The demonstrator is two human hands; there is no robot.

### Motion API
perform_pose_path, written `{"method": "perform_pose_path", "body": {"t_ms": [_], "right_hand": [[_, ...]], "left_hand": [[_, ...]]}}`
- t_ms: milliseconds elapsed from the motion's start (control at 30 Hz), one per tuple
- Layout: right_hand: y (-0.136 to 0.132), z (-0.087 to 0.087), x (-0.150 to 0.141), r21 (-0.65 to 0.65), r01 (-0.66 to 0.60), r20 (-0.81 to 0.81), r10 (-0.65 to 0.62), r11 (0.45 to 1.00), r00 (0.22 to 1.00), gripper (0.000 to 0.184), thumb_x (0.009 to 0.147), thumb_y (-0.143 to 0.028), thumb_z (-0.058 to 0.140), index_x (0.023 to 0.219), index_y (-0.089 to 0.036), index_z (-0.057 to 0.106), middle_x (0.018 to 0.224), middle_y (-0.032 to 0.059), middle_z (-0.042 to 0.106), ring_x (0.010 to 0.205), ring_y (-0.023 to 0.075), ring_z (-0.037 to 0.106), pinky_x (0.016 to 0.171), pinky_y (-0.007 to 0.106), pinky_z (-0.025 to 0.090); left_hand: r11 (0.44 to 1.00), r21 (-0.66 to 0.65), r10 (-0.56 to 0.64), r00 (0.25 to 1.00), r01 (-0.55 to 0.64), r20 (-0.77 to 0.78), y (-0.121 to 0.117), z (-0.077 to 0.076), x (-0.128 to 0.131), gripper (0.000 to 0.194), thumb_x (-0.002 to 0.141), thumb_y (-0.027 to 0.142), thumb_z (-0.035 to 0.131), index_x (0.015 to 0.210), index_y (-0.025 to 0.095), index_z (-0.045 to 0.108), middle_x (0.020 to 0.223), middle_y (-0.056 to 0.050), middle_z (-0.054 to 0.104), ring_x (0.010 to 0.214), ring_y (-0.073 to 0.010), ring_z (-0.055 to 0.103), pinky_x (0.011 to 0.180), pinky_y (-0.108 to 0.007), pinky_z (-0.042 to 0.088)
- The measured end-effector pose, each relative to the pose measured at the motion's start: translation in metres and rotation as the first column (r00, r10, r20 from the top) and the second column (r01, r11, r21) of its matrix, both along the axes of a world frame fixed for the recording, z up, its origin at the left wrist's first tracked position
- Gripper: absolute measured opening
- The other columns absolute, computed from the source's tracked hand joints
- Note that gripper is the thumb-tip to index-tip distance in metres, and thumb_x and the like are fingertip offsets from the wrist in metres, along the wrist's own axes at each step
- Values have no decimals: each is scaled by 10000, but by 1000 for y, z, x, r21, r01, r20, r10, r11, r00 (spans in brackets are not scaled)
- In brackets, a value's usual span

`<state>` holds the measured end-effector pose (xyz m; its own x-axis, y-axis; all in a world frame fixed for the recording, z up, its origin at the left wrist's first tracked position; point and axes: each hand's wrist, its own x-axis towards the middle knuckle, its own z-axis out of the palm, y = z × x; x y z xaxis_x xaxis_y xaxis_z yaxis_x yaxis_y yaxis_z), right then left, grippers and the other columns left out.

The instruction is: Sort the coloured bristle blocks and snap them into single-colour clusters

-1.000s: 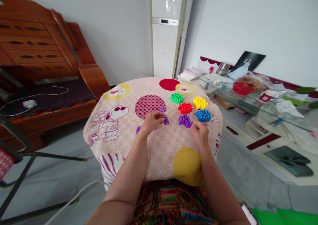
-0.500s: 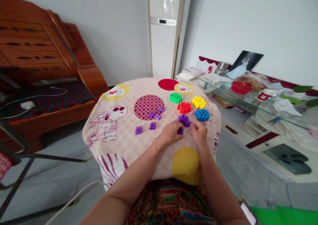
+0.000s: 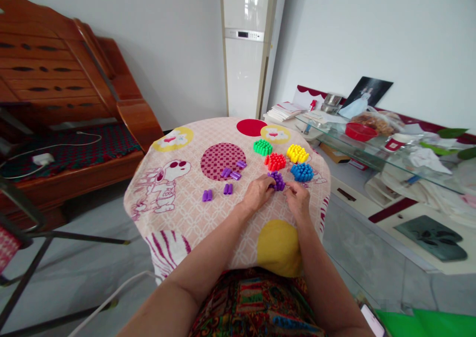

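Note:
A purple cluster of plastic pieces (image 3: 278, 179) lies on the patterned tablecloth (image 3: 186, 208) between my hands. My left hand (image 3: 259, 194) is pinched closed against its left side, holding a purple piece to it. My right hand (image 3: 298, 198) grips the cluster's near right edge with curled fingers. Several loose purple pieces (image 3: 227, 188) lie to the left, one pair (image 3: 207, 195) farther out. Behind the purple cluster sit a red cluster (image 3: 275, 161), a blue cluster (image 3: 301, 172), a yellow cluster (image 3: 297, 153) and a green cluster (image 3: 263, 146).
A glass shelf (image 3: 372, 153) with a red bowl (image 3: 357, 131), papers and clutter stands to the right. A wooden bench (image 3: 70, 104) is at the left, with a white charger and cable on it. A tall white air conditioner (image 3: 247, 49) stands behind the table.
My left hand left the loose purple pieces at the left, carried one to the right and now presses it against the purple cluster. My right hand stayed at the cluster.

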<state>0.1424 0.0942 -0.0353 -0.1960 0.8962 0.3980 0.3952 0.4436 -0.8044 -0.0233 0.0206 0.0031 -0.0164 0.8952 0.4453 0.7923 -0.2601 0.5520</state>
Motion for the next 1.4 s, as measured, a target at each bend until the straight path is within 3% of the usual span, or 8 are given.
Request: {"method": "perform_pose_path", "body": {"t_ms": [267,433,600,700,800,900,1200,1400], "right_hand": [[0,-1,-1,-18,4,-13,-5,1000,1000,365,737,-321,510,957,-159,753,761,84,739,674,224,649,625,324,514],[0,-2,-1,-14,1,-21,-2,1000,1000,357,743,-333,511,941,-158,752,760,84,735,667,221,646,623,321,509],[1,-3,-1,-32,4,-22,-5,999,1000,343,743,-352,516,910,-165,750,709,63,710,643,213,632,599,308,496],[1,-2,-1,-30,4,-16,-5,1000,1000,329,738,-347,517,897,-175,748,693,50,698,641,204,626,594,293,484],[1,-1,-1,-28,-2,-18,2,1000,1000,323,738,-339,516,896,-176,746,693,47,694,640,200,621,592,287,477],[0,-2,-1,-31,-6,-22,5,1000,1000,330,742,-339,516,905,-165,745,701,51,692,632,200,615,589,292,475],[1,-1,0,-42,-6,-18,6,999,1000,371,730,-377,522,916,-146,744,672,49,670,614,200,597,580,301,478],[0,0,-1,-37,-4,-17,4,999,1000,359,731,-378,529,898,-149,750,651,43,666,603,194,595,574,291,470]], "left_hand": [[995,0,101,994,-101,40,5,-2,3,285,803,76,583,1064,178,638,1052,-80,628,949,-187,608,869,-314,502],[971,6,239,970,-239,55,-3,4,-10,194,839,113,568,1008,177,638,981,-73,650,858,-164,611,784,-276,482],[834,-128,530,844,-536,-79,-24,21,-48,158,863,248,604,982,176,679,1030,-95,693,915,-203,642,788,-289,462],[754,-260,577,798,-603,-176,-37,28,-73,186,845,333,632,943,189,699,1028,-97,711,953,-232,648,781,-296,460],[707,-390,548,806,-590,-224,-44,29,-91,200,810,373,657,870,190,709,936,-90,723,890,-241,654,728,-301,452],[706,-435,507,828,-559,-240,-48,28,-101,178,761,366,692,809,195,712,859,-71,718,827,-226,648,692,-291,442],[833,-483,268,961,-269,-73,-48,27,-104,303,631,180,755,930,163,711,796,-28,702,766,-186,653,697,-264,448],[873,-446,170,980,-199,-104,-45,28,-100,321,630,121,736,947,172,724,874,-29,719,834,-196,662,759,-277,459]]}}
